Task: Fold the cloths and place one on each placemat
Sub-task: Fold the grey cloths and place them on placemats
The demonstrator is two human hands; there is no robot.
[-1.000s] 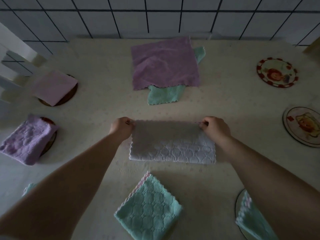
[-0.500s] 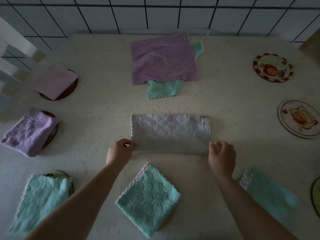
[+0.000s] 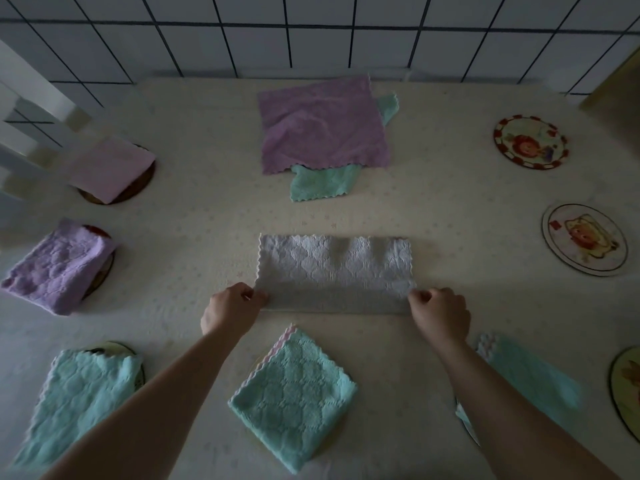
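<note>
While each hand point(image 3: 232, 310) point(image 3: 439, 312) pinches the grey cloth point(image 3: 334, 271), a cream table point(image 3: 207, 230) meets a tiled wall point(image 3: 311, 32).

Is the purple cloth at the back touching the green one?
Touching. The head view shows the purple cloth lying over the green cloth, covering most of it.

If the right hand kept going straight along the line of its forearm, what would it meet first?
Probably the grey cloth itself: the right hand already pinches its near right corner. Farther along lies the purple cloth, though depth is unclear.
</note>
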